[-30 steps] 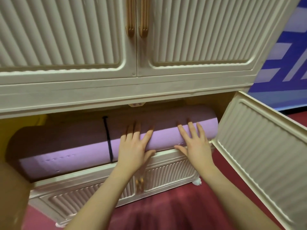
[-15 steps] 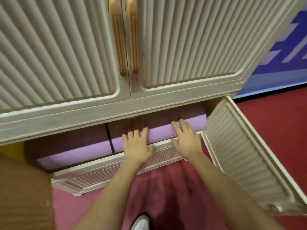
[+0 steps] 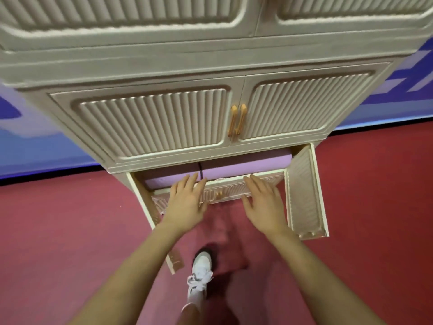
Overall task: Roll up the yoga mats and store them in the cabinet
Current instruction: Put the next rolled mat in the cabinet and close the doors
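Note:
A rolled purple yoga mat (image 3: 246, 166) with a black strap lies lengthwise inside the open compartment of the cream ribbed cabinet (image 3: 150, 118). Both doors of that compartment stand open, the right door (image 3: 304, 195) swung out wide and the left door (image 3: 150, 207) seen edge-on. My left hand (image 3: 187, 202) has straight fingers, its tips over the mat's near side. My right hand (image 3: 263, 202) hovers with fingers spread just in front of the mat, above the lower cabinet front. Neither hand holds anything.
The closed cabinet doors with orange handles (image 3: 236, 120) hang above the open compartment. Red carpet (image 3: 363, 207) covers the floor around me. My white shoe (image 3: 200, 275) stands below my arms. A blue patterned wall (image 3: 35, 141) runs behind the cabinet.
My view has risen and pulled back from the cabinet. Both hands have slid back off the mat toward me, the right one clear of it.

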Demonstrator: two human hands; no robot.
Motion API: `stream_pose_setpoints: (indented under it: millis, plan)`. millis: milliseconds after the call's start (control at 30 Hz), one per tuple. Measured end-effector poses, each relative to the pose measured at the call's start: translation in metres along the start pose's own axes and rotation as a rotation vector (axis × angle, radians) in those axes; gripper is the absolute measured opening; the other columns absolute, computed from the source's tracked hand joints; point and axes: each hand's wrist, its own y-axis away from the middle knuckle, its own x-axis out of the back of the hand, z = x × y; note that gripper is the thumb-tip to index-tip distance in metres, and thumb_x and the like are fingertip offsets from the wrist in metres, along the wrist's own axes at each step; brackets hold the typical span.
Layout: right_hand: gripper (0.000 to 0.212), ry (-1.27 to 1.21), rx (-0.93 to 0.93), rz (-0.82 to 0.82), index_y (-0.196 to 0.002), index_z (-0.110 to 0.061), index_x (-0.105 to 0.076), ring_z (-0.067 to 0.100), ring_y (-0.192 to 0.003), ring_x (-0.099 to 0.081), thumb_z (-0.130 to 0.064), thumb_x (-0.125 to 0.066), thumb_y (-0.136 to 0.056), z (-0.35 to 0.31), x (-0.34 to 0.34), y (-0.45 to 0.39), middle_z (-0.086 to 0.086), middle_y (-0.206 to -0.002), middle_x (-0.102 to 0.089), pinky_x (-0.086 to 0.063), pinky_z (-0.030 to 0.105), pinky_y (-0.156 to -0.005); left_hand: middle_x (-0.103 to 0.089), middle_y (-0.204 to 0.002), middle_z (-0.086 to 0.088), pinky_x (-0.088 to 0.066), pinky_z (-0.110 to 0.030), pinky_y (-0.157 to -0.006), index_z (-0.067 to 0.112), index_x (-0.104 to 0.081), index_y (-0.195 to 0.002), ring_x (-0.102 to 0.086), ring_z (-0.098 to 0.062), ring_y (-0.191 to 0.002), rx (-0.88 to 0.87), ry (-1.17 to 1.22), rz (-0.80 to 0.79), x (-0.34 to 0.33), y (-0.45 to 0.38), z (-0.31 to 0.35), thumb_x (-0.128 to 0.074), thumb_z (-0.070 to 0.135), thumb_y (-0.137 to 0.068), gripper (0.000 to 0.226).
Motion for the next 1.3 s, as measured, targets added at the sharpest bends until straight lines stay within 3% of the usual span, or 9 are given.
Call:
stream_pose_setpoints:
  millis: [233,367,467,633,833,933,1067,1200,1300]
  plan:
    - [0.055,-0.211,-0.009,-0.209,-0.131,-0.021,-0.055,0.02,-0.126,-0.047,-0.044,-0.037,-0.084,-0.086,-0.003,0.03,0.0,-0.137,-0.052,-0.021,0.033,-0.1,-0.055,-0.132,-0.017,-0.045,-0.053,-0.089,0.01,-0.06,-0.125,-0.052,-0.04,-0.121,0.11,0.043,-0.163,0.016,0.073,-0.078,-0.034,0.044,-0.081,0.061]
    - [0.055,-0.24,-0.003,-0.294,-0.129,-0.023,-0.056,0.024,-0.12,-0.052,-0.046,-0.038,-0.083,-0.118,-0.031,0.037,0.0,-0.136,-0.053,-0.02,0.034,-0.097,-0.013,-0.159,-0.003,-0.011,-0.051,-0.114,0.021,-0.029,-0.15,-0.013,-0.027,-0.146,0.102,0.092,-0.338,-0.002,0.09,-0.106,-0.002,0.058,-0.078,0.085]
    - [0.054,-0.212,0.013,-0.378,-0.131,-0.022,-0.054,0.023,-0.118,-0.054,-0.045,-0.036,-0.085,-0.132,-0.046,0.046,0.0,-0.138,-0.052,-0.021,0.036,-0.096,0.012,-0.158,0.005,0.008,-0.046,-0.115,0.027,-0.007,-0.153,0.003,-0.021,-0.148,0.076,0.093,-0.367,-0.015,0.09,-0.11,0.008,0.058,-0.077,0.083]
    - [0.05,-0.021,0.044,-0.325,-0.12,-0.012,-0.063,0.025,-0.091,-0.066,-0.034,-0.042,-0.08,-0.126,-0.056,0.062,0.007,-0.12,-0.064,-0.033,0.038,-0.081,0.024,-0.153,0.011,0.017,-0.042,-0.112,0.03,0.001,-0.152,0.01,-0.016,-0.147,0.126,0.168,-0.364,-0.016,0.067,-0.098,-0.031,0.037,-0.102,0.06]
    - [0.06,0.182,0.175,-0.296,-0.141,-0.018,-0.041,0.03,-0.109,-0.057,-0.031,-0.049,-0.082,-0.093,-0.064,0.06,0.009,-0.13,-0.056,-0.037,0.043,-0.092,0.033,-0.149,0.005,0.015,-0.043,-0.113,0.027,0.009,-0.151,0.011,-0.019,-0.147,0.162,0.232,-0.303,-0.025,0.055,-0.081,-0.034,0.04,-0.101,0.067]
    - [0.071,0.252,0.158,-0.246,-0.138,-0.02,-0.049,0.032,-0.087,-0.054,-0.03,-0.074,-0.071,-0.081,-0.06,0.036,0.013,-0.111,-0.057,-0.045,0.042,-0.076,0.015,-0.159,-0.007,0.007,-0.046,-0.116,0.025,-0.002,-0.153,-0.008,-0.021,-0.146,0.223,0.259,-0.194,-0.03,0.046,-0.069,-0.042,0.034,-0.098,0.069]
    - [0.076,0.261,0.226,-0.251,-0.135,-0.017,-0.052,0.032,-0.074,-0.054,-0.029,-0.08,-0.065,-0.063,-0.055,-0.002,0.014,-0.101,-0.058,-0.047,0.04,-0.065,-0.013,-0.155,-0.013,-0.008,-0.043,-0.113,0.017,-0.017,-0.151,-0.016,-0.026,-0.142,0.332,0.28,-0.098,-0.032,0.022,-0.045,-0.053,0.027,-0.092,0.071]
    - [0.08,0.25,0.315,-0.315,-0.139,-0.016,-0.047,0.036,-0.088,-0.056,-0.025,-0.078,-0.066,-0.034,-0.057,-0.032,0.014,-0.12,-0.055,-0.049,0.044,-0.078,-0.023,-0.152,-0.015,-0.015,-0.042,-0.111,0.006,-0.025,-0.148,-0.027,-0.031,-0.138,0.408,0.322,0.02,-0.031,-0.003,-0.029,-0.055,0.024,-0.092,0.066]
    - [0.079,0.244,0.372,-0.346,-0.14,-0.014,-0.045,0.038,-0.112,-0.055,-0.022,-0.076,-0.067,-0.01,-0.054,-0.057,0.015,-0.133,-0.052,-0.044,0.049,-0.094,-0.024,-0.153,-0.007,-0.008,-0.041,-0.113,0.011,-0.02,-0.149,-0.019,-0.022,-0.142,0.472,0.301,0.0,-0.032,-0.016,-0.017,-0.048,0.029,-0.096,0.063]
